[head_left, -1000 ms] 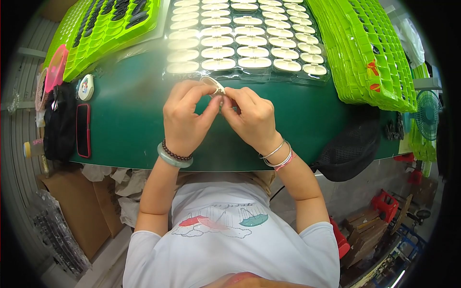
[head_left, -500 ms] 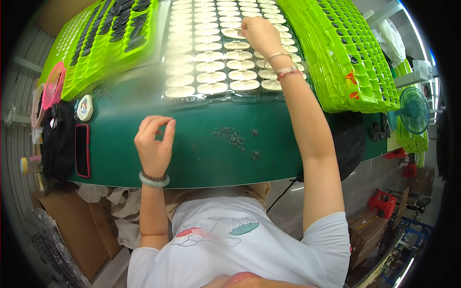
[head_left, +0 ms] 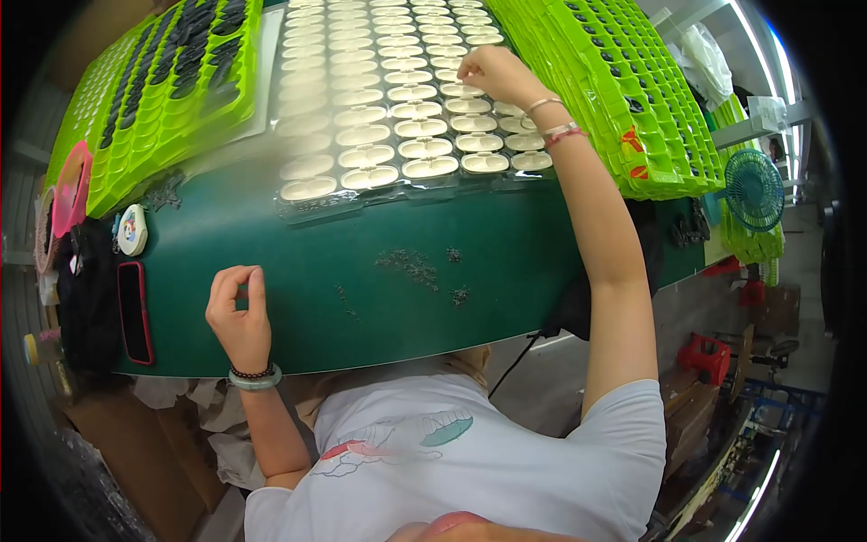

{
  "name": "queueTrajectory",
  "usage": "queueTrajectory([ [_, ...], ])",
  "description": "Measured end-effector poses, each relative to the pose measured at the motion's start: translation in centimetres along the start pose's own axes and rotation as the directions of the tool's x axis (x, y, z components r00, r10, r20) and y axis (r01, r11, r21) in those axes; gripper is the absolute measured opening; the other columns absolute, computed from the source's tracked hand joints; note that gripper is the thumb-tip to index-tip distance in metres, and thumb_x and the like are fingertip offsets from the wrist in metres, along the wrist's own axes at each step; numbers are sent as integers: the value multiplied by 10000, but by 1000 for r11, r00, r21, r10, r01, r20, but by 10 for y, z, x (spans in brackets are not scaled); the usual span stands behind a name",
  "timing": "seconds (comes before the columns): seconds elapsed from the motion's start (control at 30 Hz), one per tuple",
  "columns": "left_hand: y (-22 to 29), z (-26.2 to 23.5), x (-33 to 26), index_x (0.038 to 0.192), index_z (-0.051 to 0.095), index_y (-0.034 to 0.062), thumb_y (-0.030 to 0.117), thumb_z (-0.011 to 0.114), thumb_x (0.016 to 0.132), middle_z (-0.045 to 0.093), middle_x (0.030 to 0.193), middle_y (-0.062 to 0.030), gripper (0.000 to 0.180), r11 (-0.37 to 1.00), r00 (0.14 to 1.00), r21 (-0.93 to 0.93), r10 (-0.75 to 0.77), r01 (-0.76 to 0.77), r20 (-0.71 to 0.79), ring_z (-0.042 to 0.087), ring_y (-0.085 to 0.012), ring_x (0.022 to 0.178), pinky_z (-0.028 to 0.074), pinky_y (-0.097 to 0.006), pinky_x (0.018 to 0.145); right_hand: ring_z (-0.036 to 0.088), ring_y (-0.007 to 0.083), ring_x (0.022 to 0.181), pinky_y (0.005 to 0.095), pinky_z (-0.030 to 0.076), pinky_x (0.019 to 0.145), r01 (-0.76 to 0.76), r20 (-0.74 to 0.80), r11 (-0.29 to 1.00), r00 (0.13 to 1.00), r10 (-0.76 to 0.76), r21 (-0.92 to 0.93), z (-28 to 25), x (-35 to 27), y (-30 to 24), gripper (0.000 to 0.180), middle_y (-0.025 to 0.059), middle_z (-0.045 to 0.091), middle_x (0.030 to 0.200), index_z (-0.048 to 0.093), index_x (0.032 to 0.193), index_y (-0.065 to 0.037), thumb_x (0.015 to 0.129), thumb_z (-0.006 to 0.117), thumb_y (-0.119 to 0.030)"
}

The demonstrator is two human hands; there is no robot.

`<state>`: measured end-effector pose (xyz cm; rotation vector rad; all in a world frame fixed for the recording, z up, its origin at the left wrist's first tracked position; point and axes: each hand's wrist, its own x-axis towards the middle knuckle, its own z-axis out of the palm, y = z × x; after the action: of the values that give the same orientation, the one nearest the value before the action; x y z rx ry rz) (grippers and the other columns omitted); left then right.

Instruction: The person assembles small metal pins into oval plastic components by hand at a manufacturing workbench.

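Rows of cream oval cases [head_left: 426, 147], their halves folded open, lie in a clear plastic tray [head_left: 298, 210] on the green table. My right hand [head_left: 508, 77] is stretched over the right-hand columns, thumb and fingertips pinched together at one case. Whatever is between those fingertips is hidden. Nearer the front edge, my left hand [head_left: 240, 312] hovers above the table at the left, fingers curled and the thumb against the index finger. I cannot make out anything in that pinch. Small dark pieces [head_left: 408, 266] lie scattered between the hand and the tray, with little piles beside them.
Green trays [head_left: 623, 108] are stacked at the right. Another green tray [head_left: 172, 117] holds black parts at the left. A phone [head_left: 135, 312], a small white round-cornered item [head_left: 133, 229] and a pink-rimmed item [head_left: 72, 190] line the left edge. A teal fan [head_left: 754, 190] stands far right.
The whole view has shifted and tilted slightly. My right hand has moved to the right across the cases and a little nearer. My left hand has drifted left and toward the table's front edge.
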<state>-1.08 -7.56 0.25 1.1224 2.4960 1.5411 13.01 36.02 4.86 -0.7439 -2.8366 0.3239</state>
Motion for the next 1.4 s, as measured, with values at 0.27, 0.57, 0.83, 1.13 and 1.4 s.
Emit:
queueTrajectory([
  [0.27,5,2,-8,871,659,-26,4,649,872,646,856,-86,31,1000,998,-23,2,-1,59,611,-169,756,471,-270,640,620,291,827,378,501,757,152,186,988,971,-149,1,9,-92,-22,113,128,626,855,685,858,-36,768,709,-100],
  [0.57,11,17,-17,931,683,9,-26,684,781,647,913,-102,154,970,904,95,173,-226,391,606,-264,854,490,-348,724,647,316,753,386,514,713,35,26,998,999,-34,-44,-16,-113,-35,148,141,675,807,659,866,-10,787,714,-124],
  [0.83,18,22,-19,967,674,59,-26,674,764,609,969,-86,220,922,800,108,258,-371,542,581,-278,886,491,-369,730,607,109,593,241,474,563,-57,-171,897,975,145,439,-12,-171,-141,100,54,689,725,695,873,-29,804,734,-90],
  [1.13,24,9,0,940,640,9,-51,638,825,660,919,-104,130,963,889,-83,268,-256,372,635,-283,806,517,-336,681,600,62,617,204,473,580,-23,-208,632,934,290,775,43,-141,-120,151,19,687,723,710,897,3,833,743,-129],
  [1.4,10,8,-12,1017,667,29,-37,646,819,665,970,-112,210,981,929,19,179,-196,325,624,-278,860,504,-338,666,605,62,623,207,480,585,-70,-196,589,906,376,805,63,-142,-120,158,19,687,729,708,897,7,832,749,-131],
])
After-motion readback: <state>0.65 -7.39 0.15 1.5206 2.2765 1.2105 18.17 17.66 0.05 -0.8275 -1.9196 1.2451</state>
